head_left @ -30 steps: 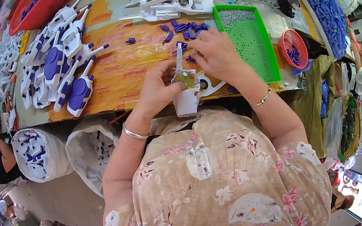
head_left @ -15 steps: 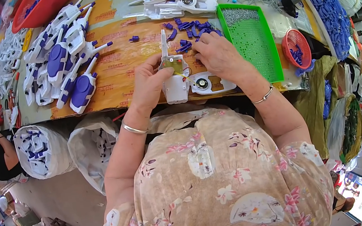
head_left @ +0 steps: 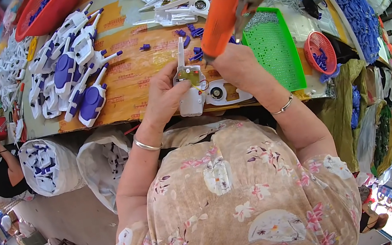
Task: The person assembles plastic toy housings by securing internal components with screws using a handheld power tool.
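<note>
My left hand (head_left: 165,96) is closed on the left side of a white plastic casing half (head_left: 192,105) with a narrow upright stem, thumb over its inside. In the casing sits a small green circuit board (head_left: 191,76) with thin wires. These run to a second white shell (head_left: 239,93) holding a round speaker-like part, lying just right of it. My right hand (head_left: 239,67) is at the lower end of an orange power screwdriver (head_left: 226,12) and grips it; the tool hides most of its fingers. The screwdriver's lower end is above and right of the casing.
Purple plastic pieces (head_left: 195,31) lie beyond the casing. A green tray (head_left: 299,59) with small screws stands to the right, beside a red basket (head_left: 312,47). Piled white-and-purple assemblies (head_left: 65,70) are at left, more white shells (head_left: 174,14) at the back. White sacks (head_left: 65,164) stand below the table edge.
The orange screwdriver has come down and left from the back right, now in my right hand. That hand has left the purple pieces. My left hand still holds the casing, shifted slightly nearer.
</note>
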{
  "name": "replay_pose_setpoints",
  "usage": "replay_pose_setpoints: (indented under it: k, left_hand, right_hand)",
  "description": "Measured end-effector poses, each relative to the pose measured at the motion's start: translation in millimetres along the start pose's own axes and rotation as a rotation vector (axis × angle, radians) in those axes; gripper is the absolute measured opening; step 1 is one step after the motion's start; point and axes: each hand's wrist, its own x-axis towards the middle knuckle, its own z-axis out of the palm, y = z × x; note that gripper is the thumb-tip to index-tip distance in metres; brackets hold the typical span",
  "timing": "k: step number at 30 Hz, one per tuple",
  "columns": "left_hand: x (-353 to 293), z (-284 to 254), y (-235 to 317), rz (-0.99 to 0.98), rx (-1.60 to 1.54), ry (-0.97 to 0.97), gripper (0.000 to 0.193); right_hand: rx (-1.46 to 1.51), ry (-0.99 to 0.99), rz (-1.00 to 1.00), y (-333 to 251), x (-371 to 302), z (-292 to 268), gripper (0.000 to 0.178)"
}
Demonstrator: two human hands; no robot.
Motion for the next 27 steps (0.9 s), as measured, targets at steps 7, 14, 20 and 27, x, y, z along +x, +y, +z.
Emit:
replay_pose_setpoints:
  k: [7,14,20,27]
  left_hand:
    - [0,-3,13,0.028,0.086,0.066,0.035]
    - [2,-1,16,0.097,0.223,0.077,0.026]
    - [1,13,19,-0.007,0.238,-0.013,0.026]
    - [-3,16,17,-0.031,0.203,-0.046,0.023]
  right_hand:
    - [0.611,0.456,0.120,-5,-21,5,0.015]
    - [0.966,0.575,0.392,-13,-60,-23,0.014]
    - [1.320,0.263,0.262,-15,-36,-29,0.018]
    - [1.566,0.043,0.335,-4,-20,-16,0.016]
